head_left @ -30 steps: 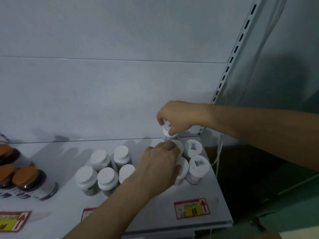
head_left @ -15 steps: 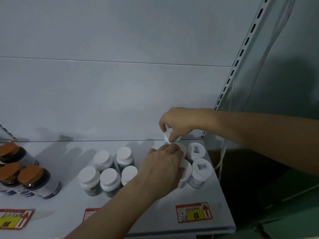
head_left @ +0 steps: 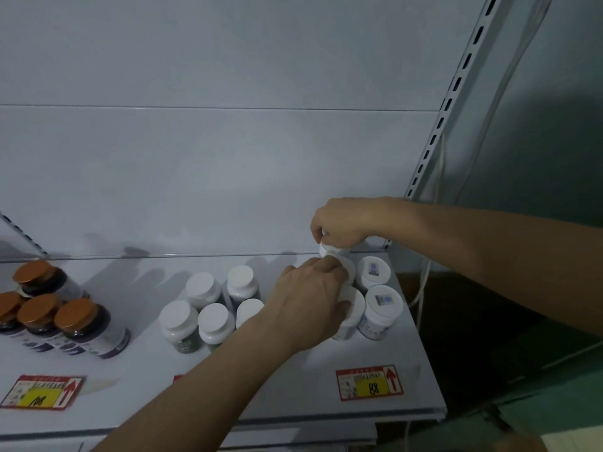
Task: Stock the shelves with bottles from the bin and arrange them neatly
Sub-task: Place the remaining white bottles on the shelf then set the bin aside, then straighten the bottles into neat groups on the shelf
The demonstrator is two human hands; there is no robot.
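Toward the right end of the shelf [head_left: 293, 386], a small white-capped bottle [head_left: 328, 251] is pinched at its cap by the right hand [head_left: 342, 223], upright, long axis vertical, at the back of a cluster of like bottles. The left hand [head_left: 313, 305] is closed over a front bottle [head_left: 350, 309] of that cluster (its label mostly hidden). Two label-topped bottles [head_left: 383, 300] stand just beside, right. Five white-capped bottles [head_left: 212, 305] stand left; orange-lidded dark jars [head_left: 75, 316] farther left. A red-and-yellow price tag [head_left: 370, 383] lies in front.
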